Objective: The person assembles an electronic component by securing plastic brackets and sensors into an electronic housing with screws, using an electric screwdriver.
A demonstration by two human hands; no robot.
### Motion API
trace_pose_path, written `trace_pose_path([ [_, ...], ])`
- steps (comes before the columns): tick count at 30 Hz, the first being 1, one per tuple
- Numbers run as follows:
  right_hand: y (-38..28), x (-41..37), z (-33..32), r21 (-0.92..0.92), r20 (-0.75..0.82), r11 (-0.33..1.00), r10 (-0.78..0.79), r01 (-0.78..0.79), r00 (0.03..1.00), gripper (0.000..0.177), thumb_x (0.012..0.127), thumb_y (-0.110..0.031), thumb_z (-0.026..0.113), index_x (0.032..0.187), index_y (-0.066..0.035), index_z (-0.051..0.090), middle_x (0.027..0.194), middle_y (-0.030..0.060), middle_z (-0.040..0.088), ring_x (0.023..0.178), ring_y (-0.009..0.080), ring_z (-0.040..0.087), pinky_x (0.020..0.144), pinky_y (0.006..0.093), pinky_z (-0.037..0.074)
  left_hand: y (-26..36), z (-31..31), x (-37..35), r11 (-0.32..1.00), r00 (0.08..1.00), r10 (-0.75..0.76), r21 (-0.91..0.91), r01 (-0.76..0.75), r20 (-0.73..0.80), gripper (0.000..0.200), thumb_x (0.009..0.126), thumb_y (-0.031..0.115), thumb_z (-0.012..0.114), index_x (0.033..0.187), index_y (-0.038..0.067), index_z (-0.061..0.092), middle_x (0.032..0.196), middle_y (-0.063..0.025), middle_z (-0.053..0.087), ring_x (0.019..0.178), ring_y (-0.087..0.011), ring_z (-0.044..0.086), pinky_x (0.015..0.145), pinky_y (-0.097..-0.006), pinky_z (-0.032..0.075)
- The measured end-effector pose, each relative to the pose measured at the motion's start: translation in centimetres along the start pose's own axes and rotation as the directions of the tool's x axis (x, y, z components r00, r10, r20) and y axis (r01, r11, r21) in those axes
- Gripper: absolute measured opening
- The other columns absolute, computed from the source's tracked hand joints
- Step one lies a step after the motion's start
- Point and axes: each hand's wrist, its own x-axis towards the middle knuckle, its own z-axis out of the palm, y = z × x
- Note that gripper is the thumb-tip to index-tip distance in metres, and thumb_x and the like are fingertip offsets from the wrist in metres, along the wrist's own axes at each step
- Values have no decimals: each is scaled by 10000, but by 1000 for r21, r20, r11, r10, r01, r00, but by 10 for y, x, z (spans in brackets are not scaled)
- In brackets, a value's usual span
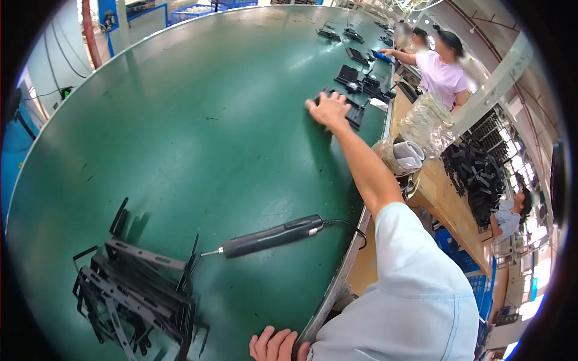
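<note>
My right hand point(331, 111) reaches far along the green table, fingers spread over the near edge of a flat black metal assembly point(356, 115). The fingertips seem to touch it, and the thumb is held out to the side. My left hand point(274, 345) rests at the table's near edge with its fingers bent side by side, holding nothing; its palm is hidden. Between the two lies a black electric screwdriver point(272, 237), its bit pointing left and its cord running over the edge. A tangled pile of black metal brackets point(138, 289) sits left of my left hand.
More black assemblies point(348, 74) line the far right side of the green table point(198, 150). Beyond the edge are a plastic-lined container point(408, 155), a heap of black parts point(478, 180) and a blue crate point(475, 286). A co-worker in pink point(442, 75) reaches onto the table.
</note>
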Motion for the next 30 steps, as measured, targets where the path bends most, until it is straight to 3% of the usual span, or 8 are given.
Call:
trace_pose_path([
  [6,-61,-121,-26,101,-109,813,-564,574,818,473,963,-308,667,1352,-62,556,1225,259,534,876,434,720,835,568,570,-3,6,-13,990,996,83,114,-80,-24,349,899,195,737,1192,9,698,1258,-156,672,1300,-377,559,1133,-590,359],
  [10,-58,-178,-78,142,12,582,-810,801,586,410,948,-355,669,1267,-98,646,1166,245,611,904,419,716,814,533,570,2,12,-15,994,993,58,94,-49,-101,349,739,114,844,1065,76,727,1153,-66,705,1290,-346,578,1113,-586,377],
  [15,-19,-155,-86,468,-82,605,-696,644,713,425,891,-461,698,1028,-65,767,1086,163,745,979,351,716,847,474,563,2,11,-15,996,986,65,72,-55,-152,293,776,100,834,1046,68,726,1123,-73,718,1248,-336,611,1106,-553,400],
  [18,-9,-105,-40,491,-126,715,-506,497,853,693,855,-564,738,1259,-1,715,1132,205,734,1076,350,705,913,447,555,5,9,-12,996,984,69,63,-59,-164,274,785,88,825,1038,58,724,1097,-82,724,1232,-337,618,1093,-520,420],
  [21,-36,-94,-38,913,127,407,-370,38,920,656,887,-471,786,1325,4,676,1152,145,743,1007,198,689,863,359,536,1,10,-12,999,984,44,22,-41,-172,254,795,77,813,1033,53,724,1089,-87,727,1215,-332,627,1085,-493,429],
  [25,-63,-30,40,975,66,216,-477,44,876,407,919,-388,769,1158,-59,768,986,51,768,909,146,672,774,344,519,1,10,-11,1000,980,2,-17,-5,-200,237,804,66,801,1028,48,726,1094,-95,728,1207,-320,638,1081,-464,434],
  [27,-60,-45,6,779,-6,566,-422,269,907,326,942,-392,719,1024,-83,787,893,89,770,836,215,703,759,383,531,-1,11,-13,999,977,-21,-30,15,-211,232,809,64,796,1030,45,726,1101,-102,728,1207,-315,642,1080,-457,436],
  [30,-50,-34,-17,611,-247,525,-585,593,772,399,1001,-421,603,894,-53,716,867,207,723,861,405,695,781,482,529,1,9,-12,999,976,-31,-37,23,-215,229,817,66,790,1036,39,729,1115,-123,728,1206,-320,647,1066,-448,452],
])
